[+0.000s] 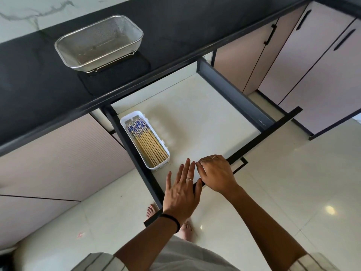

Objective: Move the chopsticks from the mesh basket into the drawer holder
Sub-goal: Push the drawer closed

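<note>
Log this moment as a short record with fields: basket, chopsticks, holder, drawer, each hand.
basket: mesh basket on the black countertop, on a dark mat, no chopsticks visible in it
chopsticks: chopsticks lie bundled in the holder, patterned blue-and-white ends toward the back
holder: white holder in the drawer's left front corner
drawer: drawer pulled open, otherwise bare inside
left hand: left hand flat, fingers spread, at the drawer's front edge, holding nothing
right hand: right hand curled over the drawer's front edge
</note>
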`<move>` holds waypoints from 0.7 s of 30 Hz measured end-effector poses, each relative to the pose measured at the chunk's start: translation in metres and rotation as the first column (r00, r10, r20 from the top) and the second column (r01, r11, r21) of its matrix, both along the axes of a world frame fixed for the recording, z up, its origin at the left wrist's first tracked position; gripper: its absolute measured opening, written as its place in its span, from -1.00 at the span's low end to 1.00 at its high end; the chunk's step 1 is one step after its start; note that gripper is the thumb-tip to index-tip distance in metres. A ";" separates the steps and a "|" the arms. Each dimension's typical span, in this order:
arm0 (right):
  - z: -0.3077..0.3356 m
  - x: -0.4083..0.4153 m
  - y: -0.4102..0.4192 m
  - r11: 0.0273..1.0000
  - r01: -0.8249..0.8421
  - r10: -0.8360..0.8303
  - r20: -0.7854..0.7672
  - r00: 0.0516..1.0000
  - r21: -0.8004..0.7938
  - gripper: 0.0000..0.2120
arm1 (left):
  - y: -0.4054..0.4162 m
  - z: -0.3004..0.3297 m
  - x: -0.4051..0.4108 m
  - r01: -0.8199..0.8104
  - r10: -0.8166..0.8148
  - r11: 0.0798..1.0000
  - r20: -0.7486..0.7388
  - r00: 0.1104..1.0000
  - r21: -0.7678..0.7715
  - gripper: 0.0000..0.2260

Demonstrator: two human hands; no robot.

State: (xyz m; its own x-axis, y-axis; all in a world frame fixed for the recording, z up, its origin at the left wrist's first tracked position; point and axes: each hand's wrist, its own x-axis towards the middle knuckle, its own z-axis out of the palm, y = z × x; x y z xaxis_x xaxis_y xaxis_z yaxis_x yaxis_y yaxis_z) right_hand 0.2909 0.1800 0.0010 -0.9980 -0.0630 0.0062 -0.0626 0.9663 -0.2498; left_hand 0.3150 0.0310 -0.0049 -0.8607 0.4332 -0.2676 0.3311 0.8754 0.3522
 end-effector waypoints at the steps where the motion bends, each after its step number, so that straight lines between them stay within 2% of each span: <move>1: 0.000 0.000 0.000 1.000 0.004 -0.004 -0.008 1.000 0.004 -0.68 | 0.000 -0.001 -0.001 0.001 -0.001 1.000 -0.002 1.000 -0.006 -0.27; 9: -0.001 -0.013 -0.006 0.999 0.028 -0.028 -0.012 1.000 0.019 -0.66 | -0.004 -0.010 -0.014 -0.002 0.002 1.000 -0.019 1.000 -0.011 -0.35; 16: -0.002 -0.059 -0.023 0.999 0.014 -0.013 -0.028 1.000 0.031 -0.64 | -0.022 -0.007 -0.059 -0.003 0.004 1.000 -0.061 0.998 0.008 -0.33; 21: 0.000 -0.107 -0.038 0.999 0.006 -0.005 -0.036 0.999 0.031 -0.68 | -0.040 -0.001 -0.105 0.015 -0.004 0.997 -0.136 0.991 0.082 -0.47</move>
